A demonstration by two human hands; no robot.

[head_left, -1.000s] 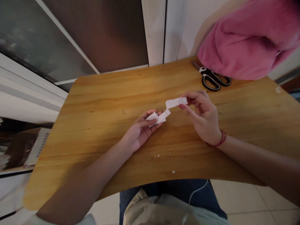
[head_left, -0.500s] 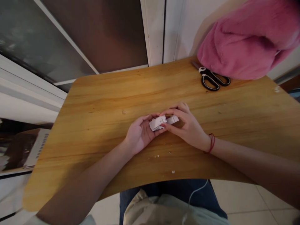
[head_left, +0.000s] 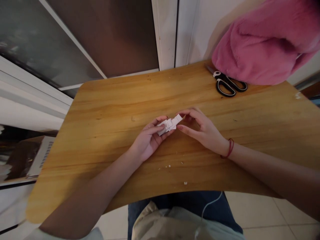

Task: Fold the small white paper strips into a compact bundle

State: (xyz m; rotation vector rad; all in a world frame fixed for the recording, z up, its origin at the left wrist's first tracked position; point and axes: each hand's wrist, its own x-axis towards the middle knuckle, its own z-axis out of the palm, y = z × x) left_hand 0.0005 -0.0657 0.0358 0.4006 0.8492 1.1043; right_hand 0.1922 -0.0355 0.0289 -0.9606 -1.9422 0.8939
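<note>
My left hand (head_left: 147, 138) is closed on a small stack of white paper slips (head_left: 170, 124), its thumb pressed on top and its fingers underneath. Dark printed lines show on the upper slips, and one slip sticks out toward the upper right. Beside that end is my right hand (head_left: 203, 128), thumb and index finger apart on either side of it. Their tips are very close to the paper; whether they touch it I cannot tell. A red string bracelet (head_left: 230, 148) circles the right wrist.
Black-handled scissors (head_left: 228, 85) lie at the back right of the wooden table (head_left: 115, 103), against a pink plush item (head_left: 260, 50). Tiny white scraps (head_left: 185, 183) lie near the front edge. Left of the table is a cardboard box (head_left: 41, 156); a glass-panelled door (head_left: 105, 36) stands behind.
My left thumb has come down onto the slips, which now tilt more to the upper right. My right hand has let go of the stack and drawn slightly right.
</note>
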